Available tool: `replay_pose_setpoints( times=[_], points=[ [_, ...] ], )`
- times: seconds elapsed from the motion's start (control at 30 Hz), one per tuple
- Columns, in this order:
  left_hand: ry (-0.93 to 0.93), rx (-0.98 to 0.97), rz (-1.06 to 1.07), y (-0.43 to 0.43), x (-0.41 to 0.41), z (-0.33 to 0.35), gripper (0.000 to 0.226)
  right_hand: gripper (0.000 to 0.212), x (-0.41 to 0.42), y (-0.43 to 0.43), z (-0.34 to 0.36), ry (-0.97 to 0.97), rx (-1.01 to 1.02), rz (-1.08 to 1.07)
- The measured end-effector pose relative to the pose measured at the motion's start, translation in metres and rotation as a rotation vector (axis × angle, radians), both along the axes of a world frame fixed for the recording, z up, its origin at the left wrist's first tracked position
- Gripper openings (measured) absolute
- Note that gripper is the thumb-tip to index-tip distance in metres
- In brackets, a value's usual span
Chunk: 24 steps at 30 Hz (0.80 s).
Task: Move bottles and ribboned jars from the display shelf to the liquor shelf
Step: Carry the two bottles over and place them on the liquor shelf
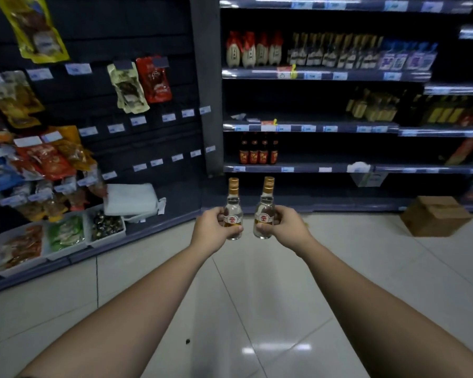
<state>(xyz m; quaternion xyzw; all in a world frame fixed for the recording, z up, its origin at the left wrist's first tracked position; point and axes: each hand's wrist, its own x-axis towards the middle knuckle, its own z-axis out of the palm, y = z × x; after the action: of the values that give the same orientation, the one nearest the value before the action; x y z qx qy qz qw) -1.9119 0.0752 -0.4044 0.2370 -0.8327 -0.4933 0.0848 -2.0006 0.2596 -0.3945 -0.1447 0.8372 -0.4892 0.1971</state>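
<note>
I hold two small clear bottles with gold caps and red-and-white labels upright in front of me. My left hand (212, 230) grips the left bottle (233, 199) and my right hand (286, 227) grips the right bottle (266, 200). Both are raised before the liquor shelf (298, 168), a dark unit with several tiers. On an upper tier stand ribboned jars (253, 51) beside rows of boxed bottles (336, 54). Dark bottles with red labels (258, 150) stand on a lower tier, with bare shelf to their right.
A snack rack (52, 159) with hanging packets and white trays fills the left. A dark post (206, 85) divides it from the liquor shelf. A cardboard box (434, 215) sits on the pale tiled floor at the right.
</note>
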Motion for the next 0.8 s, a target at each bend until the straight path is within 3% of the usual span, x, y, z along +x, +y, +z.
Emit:
replay_pose_setpoints(
  times=[0.5, 0.8],
  points=[
    [0.058, -0.002, -0.097, -0.105, -0.348, 0.011, 0.051, 0.048, -0.326, -0.088, 0.021, 0.071, 0.008, -0.082],
    [0.11, -0.006, -0.116, -0.12, -0.545, 0.027, 0.051, 0.039, -0.513, -0.105, 0.045, 0.117, -0.026, -0.098]
  ],
)
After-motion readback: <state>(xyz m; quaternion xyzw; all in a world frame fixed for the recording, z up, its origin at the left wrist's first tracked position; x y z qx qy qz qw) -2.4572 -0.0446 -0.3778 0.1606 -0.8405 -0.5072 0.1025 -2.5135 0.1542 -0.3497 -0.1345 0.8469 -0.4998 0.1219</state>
